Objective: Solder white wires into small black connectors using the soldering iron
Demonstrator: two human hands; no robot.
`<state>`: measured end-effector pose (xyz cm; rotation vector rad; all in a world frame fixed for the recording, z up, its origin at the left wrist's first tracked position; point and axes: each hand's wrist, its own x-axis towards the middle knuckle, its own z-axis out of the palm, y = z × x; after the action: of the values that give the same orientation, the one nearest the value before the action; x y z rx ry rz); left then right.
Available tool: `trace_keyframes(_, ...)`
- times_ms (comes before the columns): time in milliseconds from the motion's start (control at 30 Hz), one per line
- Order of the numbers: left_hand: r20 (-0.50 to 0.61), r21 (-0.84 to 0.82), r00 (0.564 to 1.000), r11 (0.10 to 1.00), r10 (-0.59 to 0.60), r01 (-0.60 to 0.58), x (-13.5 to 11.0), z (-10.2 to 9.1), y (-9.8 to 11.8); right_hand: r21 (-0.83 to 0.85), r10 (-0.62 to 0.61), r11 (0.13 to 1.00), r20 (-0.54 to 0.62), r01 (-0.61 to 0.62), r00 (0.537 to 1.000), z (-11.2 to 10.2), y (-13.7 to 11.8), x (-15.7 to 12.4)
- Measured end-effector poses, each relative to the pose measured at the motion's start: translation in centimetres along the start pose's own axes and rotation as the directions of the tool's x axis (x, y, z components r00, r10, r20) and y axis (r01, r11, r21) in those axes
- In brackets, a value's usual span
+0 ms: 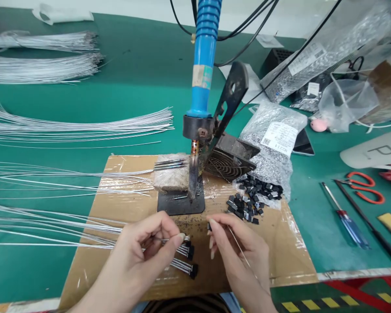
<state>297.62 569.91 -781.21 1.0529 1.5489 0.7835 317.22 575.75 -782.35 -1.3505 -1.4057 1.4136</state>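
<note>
My left hand [150, 252] is closed in a pinch on a thin white wire, with a silvery end [186, 238] showing at the fingertips. Across a small gap, my right hand [239, 250] pinches a small black connector [209, 226]. A thin grey strand like solder wire [239, 245] runs through the same hand, over the palm side. Below my left fingers lie white wires tipped with black connectors [193, 271]. Above both hands stands a blue-handled soldering iron [203, 61], tip down, in a black stand. Loose black connectors [246, 208] are heaped just beyond my right hand.
Cardboard [280, 252] covers the green bench. White wire bundles [84, 126] lie at left. Behind the iron's tip sits a pale block [171, 178] bearing dark rods; a round-grilled fan [228, 163] is beside it. Right are bagged parts [270, 143], a screwdriver [348, 221] and orange-handled scissors [366, 187].
</note>
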Motion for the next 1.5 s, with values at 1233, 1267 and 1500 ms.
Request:
trace_keyframes(1233,-0.097,-0.087,0.992,0.992,0.078,-0.087,0.9,0.8,2.0,0.304,0.121,0.941,0.098,-0.146,0.988,2.0,-0.7,-0.1)
trace_keyframes(1267,-0.099,-0.087,0.992,0.993,0.076,-0.085,0.9,0.8,2.0,0.298,0.121,0.943,0.103,-0.147,0.987,2.0,-0.7,-0.1)
trace_keyframes(1500,-0.107,-0.1,0.992,0.992,0.063,-0.074,1.0,0.9,2.0,0.281,0.114,0.95,0.099,-0.138,0.988,2.1,-0.8,0.0)
